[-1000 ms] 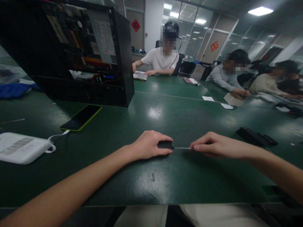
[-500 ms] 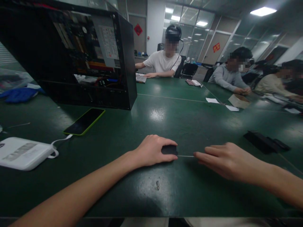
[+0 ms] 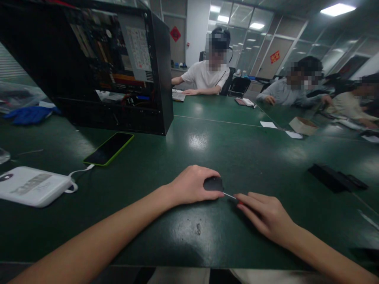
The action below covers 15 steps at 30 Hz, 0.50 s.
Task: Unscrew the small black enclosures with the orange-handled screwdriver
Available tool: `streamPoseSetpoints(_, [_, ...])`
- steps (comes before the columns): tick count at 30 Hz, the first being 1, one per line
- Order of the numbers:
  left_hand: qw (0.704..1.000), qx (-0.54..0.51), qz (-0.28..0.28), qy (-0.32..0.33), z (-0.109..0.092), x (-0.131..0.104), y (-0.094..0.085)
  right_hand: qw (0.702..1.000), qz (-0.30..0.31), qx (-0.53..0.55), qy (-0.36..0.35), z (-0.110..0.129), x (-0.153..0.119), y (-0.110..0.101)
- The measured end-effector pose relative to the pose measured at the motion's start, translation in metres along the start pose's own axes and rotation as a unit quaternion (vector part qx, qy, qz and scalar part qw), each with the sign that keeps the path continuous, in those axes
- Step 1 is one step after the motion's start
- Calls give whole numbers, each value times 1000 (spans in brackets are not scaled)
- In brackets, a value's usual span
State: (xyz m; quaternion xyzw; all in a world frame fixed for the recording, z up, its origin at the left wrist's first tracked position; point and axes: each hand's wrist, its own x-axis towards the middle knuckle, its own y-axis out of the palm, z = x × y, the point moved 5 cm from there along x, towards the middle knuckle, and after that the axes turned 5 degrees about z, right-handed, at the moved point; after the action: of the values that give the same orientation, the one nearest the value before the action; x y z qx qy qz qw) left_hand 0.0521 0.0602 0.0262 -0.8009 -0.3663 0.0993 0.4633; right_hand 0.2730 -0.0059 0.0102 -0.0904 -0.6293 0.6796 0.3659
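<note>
My left hand (image 3: 195, 184) rests on the green table (image 3: 166, 240) with its thumb and fingers around a small dark, rounded object (image 3: 213, 184). To its right, my right hand (image 3: 263, 213) pinches a thin tool with a metal shaft (image 3: 229, 195) and a bit of red at the fingertips. The shaft's far end meets the near right edge of the dark object, beside my left thumb. My right palm and fingers hide the rest of the tool.
An open black computer case (image 3: 161, 79) stands at the back left. Nearer are a green-edged phone (image 3: 109, 149), a white power bank (image 3: 35, 187) and blue gloves (image 3: 28, 115). Black objects (image 3: 334, 177) lie at right. Several people sit beyond, near an open box (image 3: 303, 126).
My right hand has moved down and slightly left, closer to my left hand. The shaft now slants instead of lying level. The view has shifted slightly, and a seated person's arms at right have moved.
</note>
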Motion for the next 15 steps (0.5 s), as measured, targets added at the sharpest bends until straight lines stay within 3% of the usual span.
streamPoseSetpoints(8, [1000,-9,0,-27,0,0,2,1000,-24,5,11,9,28,7])
streamPoseSetpoints(11, [999,-9,19,-32,3,-4,-10,1000,-23,-2,10,11,31,9])
streamPoseSetpoints(13, [996,-13,83,-12,7,-10,-19,1000,-17,-8,10,8,30,8])
streamPoseSetpoints(15, [995,-16,100,-22,14,-16,-32,1000,-3,-24,8,2,28,4])
